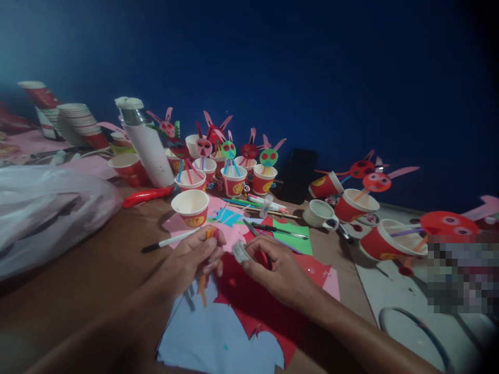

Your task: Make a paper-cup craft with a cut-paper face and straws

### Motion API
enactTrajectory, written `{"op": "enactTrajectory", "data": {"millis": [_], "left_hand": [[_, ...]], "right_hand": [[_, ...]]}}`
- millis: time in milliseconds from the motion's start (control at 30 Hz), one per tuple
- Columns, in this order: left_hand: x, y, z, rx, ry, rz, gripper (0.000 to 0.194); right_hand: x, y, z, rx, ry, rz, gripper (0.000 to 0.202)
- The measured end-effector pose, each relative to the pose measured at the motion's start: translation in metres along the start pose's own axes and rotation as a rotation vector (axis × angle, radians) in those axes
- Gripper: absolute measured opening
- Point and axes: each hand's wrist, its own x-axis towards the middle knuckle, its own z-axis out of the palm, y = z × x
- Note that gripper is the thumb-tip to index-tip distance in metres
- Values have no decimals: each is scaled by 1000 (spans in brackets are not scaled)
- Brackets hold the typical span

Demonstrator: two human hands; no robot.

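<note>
My left hand [195,254] is closed round orange and dark pink strips [203,291], whose ends hang below the fingers. Between the thumb and fingers of my right hand [273,265] is a small clear roll of tape [240,252]. Both hands are above red paper [268,317] and light blue paper [218,332], a short gap apart. Just beyond my left hand, a red and white paper cup [191,208] stands upright on pink paper. Scissors [250,228] lie partly hidden behind my right hand.
Behind are several cups with paper rabbit faces [268,157], a white bottle [146,145], and a mug [320,214]. Pens [280,229] lie on green paper [300,241]. At left are a plastic bag [50,213], a red tool [148,196] and stacked cups [83,124].
</note>
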Motion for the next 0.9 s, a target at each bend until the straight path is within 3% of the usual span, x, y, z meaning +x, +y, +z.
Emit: {"op": "enactTrajectory", "data": {"millis": [267, 500, 567, 900], "left_hand": [[-1, -3, 0, 23, -1, -73, 24], [-8, -2, 6, 609, 106, 36, 13], [-11, -3, 8, 687, 101, 66, 13], [-8, 0, 12, 705, 154, 62, 15]], "right_hand": [[0, 2, 1, -6, 2, -15, 12], [0, -4, 2, -53, 19, -11, 11], [0, -6, 2, -71, 28, 11, 13], [-3, -10, 4, -126, 60, -17, 14]]}}
